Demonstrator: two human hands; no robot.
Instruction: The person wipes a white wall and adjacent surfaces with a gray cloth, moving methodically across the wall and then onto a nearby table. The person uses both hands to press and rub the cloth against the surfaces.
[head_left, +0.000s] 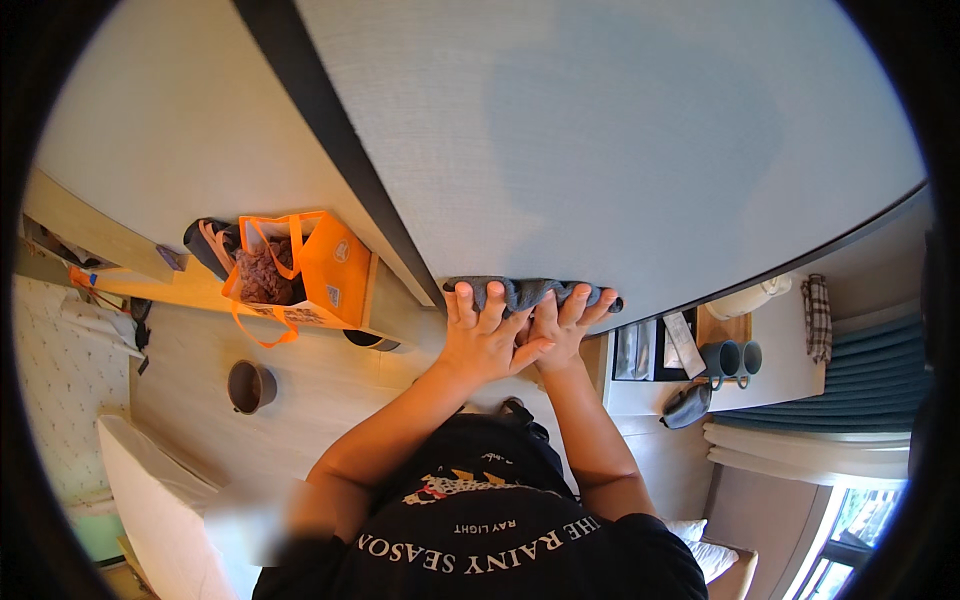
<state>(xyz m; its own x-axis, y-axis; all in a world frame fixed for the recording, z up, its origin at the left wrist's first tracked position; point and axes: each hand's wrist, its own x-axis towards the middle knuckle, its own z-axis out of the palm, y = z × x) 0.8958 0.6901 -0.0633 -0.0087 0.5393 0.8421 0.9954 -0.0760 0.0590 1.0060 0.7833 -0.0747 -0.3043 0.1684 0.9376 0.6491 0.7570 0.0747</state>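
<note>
My left hand (480, 337) and my right hand (561, 334) are side by side, pressing a folded dark grey cloth (525, 291) against a large light grey upright panel (450, 172). My fingers are spread and point up over the cloth. The left thumb crosses in front of the right hand's base. Folds of the cloth stick out beyond the fingers on both sides, near the panel's lower edge in the picture. A soft shadow lies on the panel above the hands.
A dark strip (322, 112) borders the panel on the left. An orange bag (341, 270) with a brown fluffy item sits on a wooden shelf. A bin (252, 386) stands on the floor. To the right, a white counter (787, 375) holds blue mugs (720, 358) and a dark pouch (686, 405).
</note>
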